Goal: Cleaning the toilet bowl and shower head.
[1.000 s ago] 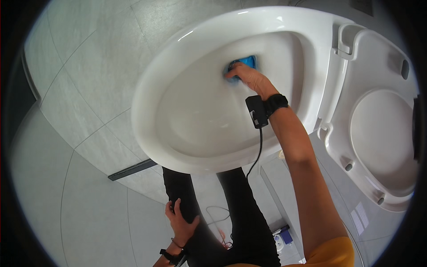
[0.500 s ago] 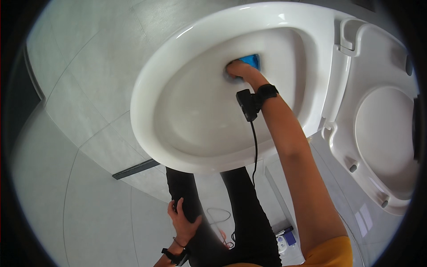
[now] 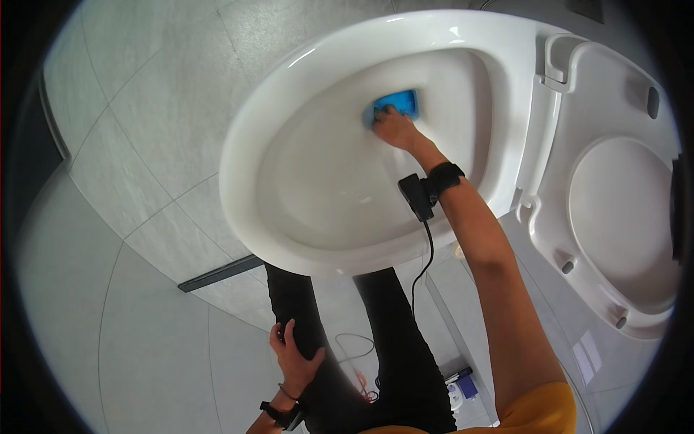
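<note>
Inside the white toilet bowl (image 3: pixel 325 181), my right hand (image 3: pixel 396 130) reaches down to a bright blue, roughly rectangular patch (image 3: pixel 397 103) at the bottom. Whether the blue is coloured water in the drain opening or a solid thing, I cannot tell. My right fingers are bent at its near left edge; what they hold, if anything, is hidden. Low in the view, my left hand (image 3: pixel 298 356) rests on my black-trousered left thigh, open with fingers apart and nothing in it.
The raised seat and lid (image 3: pixel 622 188) stand at the right. A small black box (image 3: pixel 416 197) on my right wrist trails a cable across the rim. Grey tiles (image 3: pixel 159 130) surround the bowl. A dark strip (image 3: pixel 220 273) lies at left; a purple item (image 3: pixel 468 385) is near my right leg.
My right hand has drawn slightly back toward me and to the right, uncovering more of the blue patch. The view has shifted slightly. My left hand stays on the thigh.
</note>
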{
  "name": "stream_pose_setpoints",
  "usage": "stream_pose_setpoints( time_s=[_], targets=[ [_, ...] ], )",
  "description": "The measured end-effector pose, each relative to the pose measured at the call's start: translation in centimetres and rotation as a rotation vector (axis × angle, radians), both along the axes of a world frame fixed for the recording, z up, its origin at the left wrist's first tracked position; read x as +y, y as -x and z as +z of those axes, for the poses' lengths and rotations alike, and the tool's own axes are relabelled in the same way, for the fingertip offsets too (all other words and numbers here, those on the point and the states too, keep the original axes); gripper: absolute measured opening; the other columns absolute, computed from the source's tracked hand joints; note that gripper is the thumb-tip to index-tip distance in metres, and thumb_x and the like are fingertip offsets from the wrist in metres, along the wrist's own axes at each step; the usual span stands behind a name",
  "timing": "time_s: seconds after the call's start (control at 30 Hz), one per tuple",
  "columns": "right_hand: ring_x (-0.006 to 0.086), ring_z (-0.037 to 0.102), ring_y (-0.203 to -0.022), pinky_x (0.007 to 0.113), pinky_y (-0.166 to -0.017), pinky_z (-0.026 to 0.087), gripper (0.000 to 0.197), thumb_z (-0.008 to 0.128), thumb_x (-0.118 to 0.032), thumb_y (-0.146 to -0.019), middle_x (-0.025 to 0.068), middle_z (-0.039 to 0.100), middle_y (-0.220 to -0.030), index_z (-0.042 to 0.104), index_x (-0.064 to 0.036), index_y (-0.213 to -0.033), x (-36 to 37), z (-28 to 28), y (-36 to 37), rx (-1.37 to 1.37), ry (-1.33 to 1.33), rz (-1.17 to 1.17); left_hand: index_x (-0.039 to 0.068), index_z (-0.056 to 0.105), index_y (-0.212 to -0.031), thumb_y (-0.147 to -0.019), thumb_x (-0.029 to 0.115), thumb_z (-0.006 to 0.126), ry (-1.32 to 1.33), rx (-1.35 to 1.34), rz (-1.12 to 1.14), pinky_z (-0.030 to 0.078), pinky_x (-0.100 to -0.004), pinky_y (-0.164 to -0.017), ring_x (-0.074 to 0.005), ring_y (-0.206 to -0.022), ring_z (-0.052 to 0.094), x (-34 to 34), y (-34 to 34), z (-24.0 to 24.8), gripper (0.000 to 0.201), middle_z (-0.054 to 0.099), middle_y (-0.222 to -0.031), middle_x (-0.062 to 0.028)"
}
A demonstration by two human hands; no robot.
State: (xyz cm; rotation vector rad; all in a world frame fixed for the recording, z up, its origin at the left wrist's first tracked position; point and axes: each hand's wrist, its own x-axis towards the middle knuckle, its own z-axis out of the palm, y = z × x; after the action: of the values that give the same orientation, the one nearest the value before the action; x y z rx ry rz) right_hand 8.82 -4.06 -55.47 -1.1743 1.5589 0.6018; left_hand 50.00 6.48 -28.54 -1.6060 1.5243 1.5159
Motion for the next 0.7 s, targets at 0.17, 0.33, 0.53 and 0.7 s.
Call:
stream_pose_setpoints(
  time_s=[0.17,0.33,0.53,0.7],
  targets=[
    [0.0283,0.025,-0.133,0.056,-0.105,0.018,0.047,0.035,-0.026,-0.084,0.0085,0.037,-0.139,0.048,-0.0133,-0.127,1.7,-0.4,0.1,0.246,-0.009,-0.193,0.009,0.036,-0.130,-0.056,0.020,0.076,-0.005,0.002,-0.003,0.031,-0.0484,-0.098,-0.0419,-0.117,0.030,-0.1,-0.1,0.1,0.084,0.025,-0.128,-0.0243],
    [0.0314,0.037,-0.122,0.047,-0.100,0.033,0.035,0.049,-0.019,-0.081,0.0146,0.044,-0.131,0.059,-0.0080,-0.113,0.5,-0.7,0.8,0.028,0.027,-0.046,0.008,0.035,-0.129,-0.056,0.022,0.075,-0.020,-0.004,0.000,0.030,-0.0466,-0.099,-0.0399,-0.117,0.031,-0.3,-0.4,0.1,0.084,0.026,-0.127,-0.0215],
    [0.0290,0.052,-0.101,0.031,-0.092,0.039,0.040,0.064,-0.010,-0.068,0.0113,0.059,-0.104,0.059,0.0016,-0.106,-0.6,-0.9,2.0,-0.202,0.006,-0.631,0.008,0.036,-0.129,-0.056,0.020,0.076,0.001,0.025,0.005,0.031,-0.0482,-0.097,-0.0414,-0.117,0.030,-0.1,-0.9,-0.1,0.084,0.025,-0.128,-0.0241],
    [0.0206,0.053,-0.073,0.029,-0.069,0.043,0.019,0.060,-0.005,-0.069,0.0087,0.057,-0.078,0.059,0.0012,-0.086,-1.2,-2.5,2.5,-0.327,-0.042,-1.339,0.008,0.036,-0.129,-0.057,0.021,0.076,-0.019,0.020,0.001,0.031,-0.0479,-0.098,-0.0414,-0.117,0.030,0.0,-0.7,-0.4,0.083,0.024,-0.128,-0.0241]
  ],
)
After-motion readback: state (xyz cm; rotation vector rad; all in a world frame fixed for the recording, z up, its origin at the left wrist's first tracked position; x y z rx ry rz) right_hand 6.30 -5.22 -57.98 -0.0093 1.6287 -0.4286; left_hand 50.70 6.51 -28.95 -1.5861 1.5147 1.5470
